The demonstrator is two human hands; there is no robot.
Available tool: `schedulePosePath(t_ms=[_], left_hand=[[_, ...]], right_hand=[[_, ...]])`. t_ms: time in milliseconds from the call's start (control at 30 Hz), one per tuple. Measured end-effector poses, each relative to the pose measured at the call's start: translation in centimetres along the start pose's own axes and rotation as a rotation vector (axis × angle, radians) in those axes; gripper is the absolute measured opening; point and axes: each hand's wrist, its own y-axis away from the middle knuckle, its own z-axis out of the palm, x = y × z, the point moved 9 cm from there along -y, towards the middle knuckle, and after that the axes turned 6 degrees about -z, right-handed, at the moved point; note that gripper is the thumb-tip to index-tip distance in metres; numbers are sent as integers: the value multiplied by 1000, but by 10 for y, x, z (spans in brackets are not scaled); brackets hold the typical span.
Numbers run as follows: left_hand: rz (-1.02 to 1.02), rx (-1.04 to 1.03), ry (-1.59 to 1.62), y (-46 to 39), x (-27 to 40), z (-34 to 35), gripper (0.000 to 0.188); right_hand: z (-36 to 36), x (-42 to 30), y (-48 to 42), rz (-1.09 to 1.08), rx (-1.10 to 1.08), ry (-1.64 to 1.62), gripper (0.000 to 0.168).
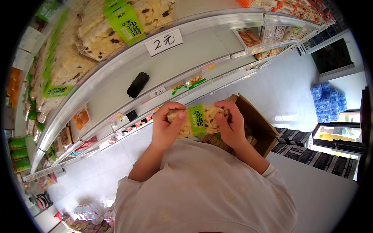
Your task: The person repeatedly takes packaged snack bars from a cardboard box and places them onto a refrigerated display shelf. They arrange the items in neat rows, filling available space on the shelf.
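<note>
A clear-wrapped sachima pastry pack (198,120) with a green label band is held level in front of my chest. At its left end my left hand (168,123) grips it, thumb on the upper face. The right end is gripped by my right hand (231,122) in the same manner. Just behind and below the right hand, a cardboard box (258,125) stands with its top open and more wrapped packs inside, partly hidden by my arm. Similar sachima packs (99,38) are piled on the top shelf at the upper left.
The curved shelf edge (116,55) with a handwritten price card (164,42) runs across in front. A black object (138,85) lies on a lower shelf. Biscuit packs (248,38) sit farther right. Blue bottle packs (329,102) and dark cartons (317,157) stand at the right.
</note>
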Motion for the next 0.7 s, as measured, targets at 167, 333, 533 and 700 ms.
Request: schedulePosePath(t_ms=[167,333,533,700], left_hand=[[82,8,-125,3,14,-4,21],[252,-195,-292,4,20,13,26],[208,-231,-17,8,37,4,47],[722,226,-530,15,91,-45,48]], right_hand=[[4,-17,-23,-274,-198,292,40],[35,-33,-18,-352,-468,513,53],[44,-22,-20,-153,-620,445,51],[-18,-96,-85,-485,-268,630,50]])
